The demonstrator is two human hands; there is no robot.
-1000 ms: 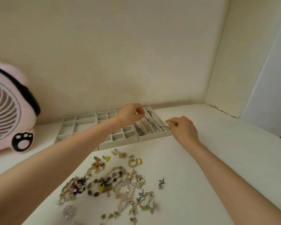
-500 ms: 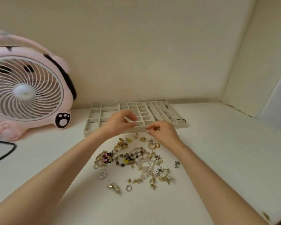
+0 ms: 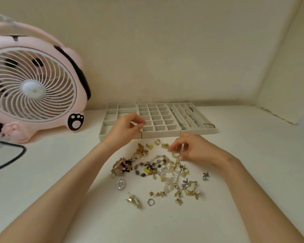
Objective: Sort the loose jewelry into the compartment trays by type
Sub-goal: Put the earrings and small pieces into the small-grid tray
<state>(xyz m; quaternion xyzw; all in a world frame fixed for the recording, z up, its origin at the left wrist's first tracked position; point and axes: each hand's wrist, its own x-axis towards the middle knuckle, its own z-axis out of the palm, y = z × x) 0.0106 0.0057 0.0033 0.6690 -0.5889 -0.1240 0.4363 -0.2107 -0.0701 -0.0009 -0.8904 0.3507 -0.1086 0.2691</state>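
A person's right hand [image 3: 198, 151] is pinching a gold ring [image 3: 175, 154] between thumb and fingers [image 3: 171, 149] at the pile's [image 3: 158, 170] far edge, near the trays [image 3: 161, 135]. The left hand [image 3: 123, 132] is hovering over the trays' near rim, fingers curled; any hold is unclear. A second ago both hands were at the right tray.

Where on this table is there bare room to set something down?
Bare table right of the right forearm, out to the wall; also between the fan and the left forearm. Crowded: jewelry pile between the arms, where the right hand pinches a gold ring, and trays behind.
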